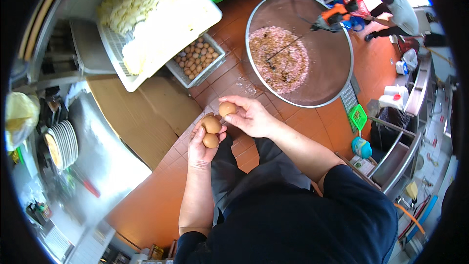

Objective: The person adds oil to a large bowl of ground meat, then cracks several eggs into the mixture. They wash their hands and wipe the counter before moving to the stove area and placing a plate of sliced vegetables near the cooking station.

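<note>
Several brown eggs are cupped in my left hand; at least two show clearly, and a part of another peeks out behind them. My right hand pinches a single egg between thumb and fingers, just above and to the right of the left hand. Ahead on the tiled floor stands a grey plastic crate holding many brown eggs. To its right is a large round metal vat with a pinkish, brown-flecked minced mixture in it. A long mixing rod reaches into the mixture.
An orange-bodied power mixer rests at the vat's rim. Beyond it a person bends over a red bag. A white basket of chopped vegetables overhangs the egg crate. Flattened cardboard and a steel counter with stacked plates lie left.
</note>
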The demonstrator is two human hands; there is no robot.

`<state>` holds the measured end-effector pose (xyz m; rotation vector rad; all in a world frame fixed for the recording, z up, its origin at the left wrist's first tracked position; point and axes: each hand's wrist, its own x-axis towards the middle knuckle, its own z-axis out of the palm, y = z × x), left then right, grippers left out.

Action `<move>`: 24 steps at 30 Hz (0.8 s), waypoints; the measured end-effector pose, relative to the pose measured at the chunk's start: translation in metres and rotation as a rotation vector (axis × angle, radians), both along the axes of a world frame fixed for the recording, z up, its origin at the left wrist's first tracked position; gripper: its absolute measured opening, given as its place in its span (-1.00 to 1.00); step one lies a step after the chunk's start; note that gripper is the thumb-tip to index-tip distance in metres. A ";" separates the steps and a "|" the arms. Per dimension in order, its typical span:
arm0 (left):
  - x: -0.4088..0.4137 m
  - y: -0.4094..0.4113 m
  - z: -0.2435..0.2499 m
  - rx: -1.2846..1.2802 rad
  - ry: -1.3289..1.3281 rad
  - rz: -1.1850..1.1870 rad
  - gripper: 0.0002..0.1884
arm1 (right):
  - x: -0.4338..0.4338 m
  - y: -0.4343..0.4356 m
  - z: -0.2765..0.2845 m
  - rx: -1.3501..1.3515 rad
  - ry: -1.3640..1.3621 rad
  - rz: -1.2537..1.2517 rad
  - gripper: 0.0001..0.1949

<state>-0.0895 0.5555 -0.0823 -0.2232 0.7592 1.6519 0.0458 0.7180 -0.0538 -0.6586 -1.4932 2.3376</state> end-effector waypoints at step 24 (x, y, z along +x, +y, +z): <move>0.090 0.124 0.117 0.014 0.134 -0.537 -0.58 | 0.148 0.035 0.112 0.056 0.053 -0.685 -0.57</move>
